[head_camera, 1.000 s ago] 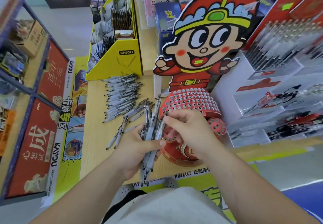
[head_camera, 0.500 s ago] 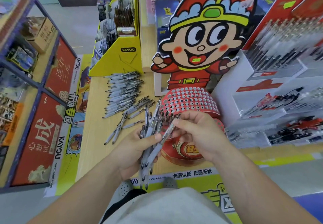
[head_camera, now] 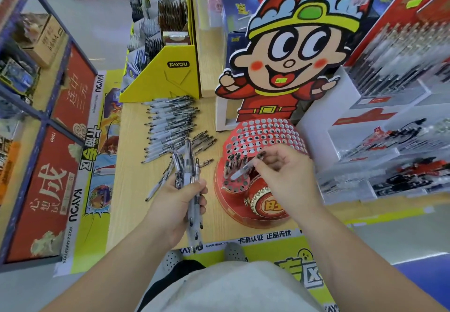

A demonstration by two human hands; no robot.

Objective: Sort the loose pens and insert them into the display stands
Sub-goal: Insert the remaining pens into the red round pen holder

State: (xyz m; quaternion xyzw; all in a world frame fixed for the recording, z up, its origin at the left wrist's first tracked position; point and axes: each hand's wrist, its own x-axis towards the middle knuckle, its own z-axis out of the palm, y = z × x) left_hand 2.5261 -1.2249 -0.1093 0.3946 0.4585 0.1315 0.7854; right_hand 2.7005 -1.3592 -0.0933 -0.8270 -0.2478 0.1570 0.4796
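Note:
My left hand (head_camera: 174,204) grips a bundle of clear pens (head_camera: 191,185) upright above the wooden table (head_camera: 131,190). My right hand (head_camera: 285,175) pinches a single clear pen (head_camera: 243,169), tilted, its tip over the holes at the lower left of the red display stand (head_camera: 263,138). Several pens (head_camera: 235,163) stand in holes there. The stand is a red perforated dome under a cartoon figure cutout (head_camera: 299,51). A pile of loose pens (head_camera: 170,126) lies on the table behind my left hand.
A yellow card display box (head_camera: 168,78) stands behind the pen pile. White and red pen racks (head_camera: 389,126) fill the right side. A blue shelf with red posters (head_camera: 48,165) runs along the left. My shoes (head_camera: 233,252) show below the table edge.
My right hand has drawn one pen out of the bundle and carried it right, down over the stand's holes. My left hand stays put with the bundle.

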